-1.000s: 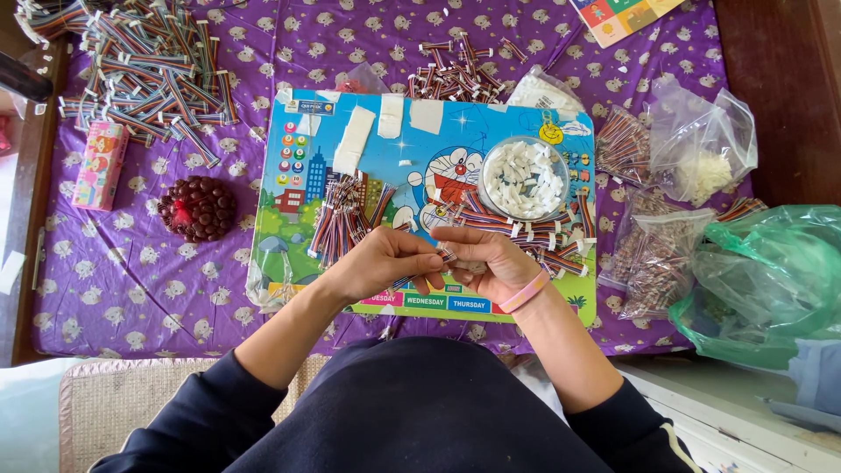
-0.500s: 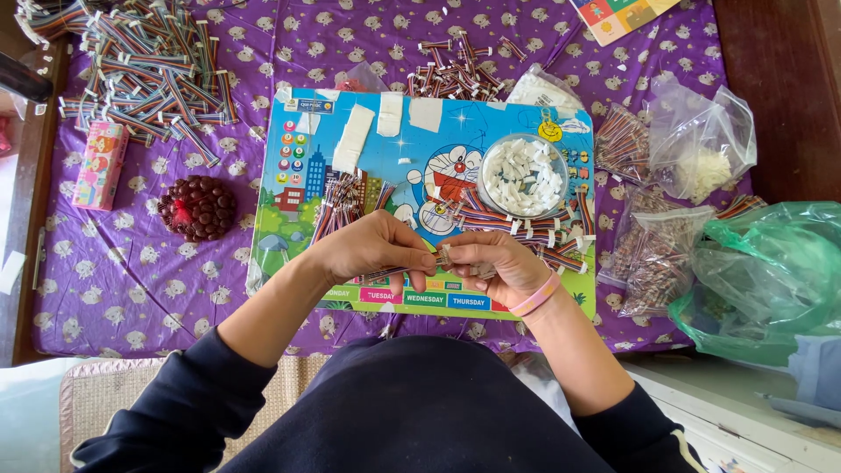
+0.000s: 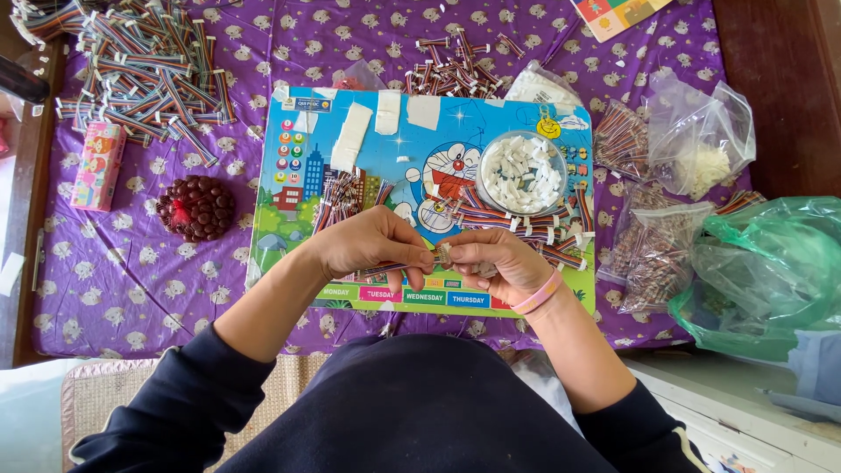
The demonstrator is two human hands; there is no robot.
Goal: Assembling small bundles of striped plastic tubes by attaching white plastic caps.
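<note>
Both hands meet over the near edge of the cartoon board (image 3: 491, 188) on the worktop: the left hand (image 3: 368, 245) pinches a striped ribbon cable (image 3: 399, 265) whose long axis runs left to right, its right end at a small white connector (image 3: 444, 256) pinched in the right hand (image 3: 495, 263), fingers closed on both

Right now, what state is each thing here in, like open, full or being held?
Left hand: pinching a striped ribbon cable.
Right hand: pinching the cable's end.
Round clear bowl: open, filled with white pieces.
Clear bag: nearly empty, crumpled.
Green bag: open, slumped.
Pink box: lying flat.
</note>
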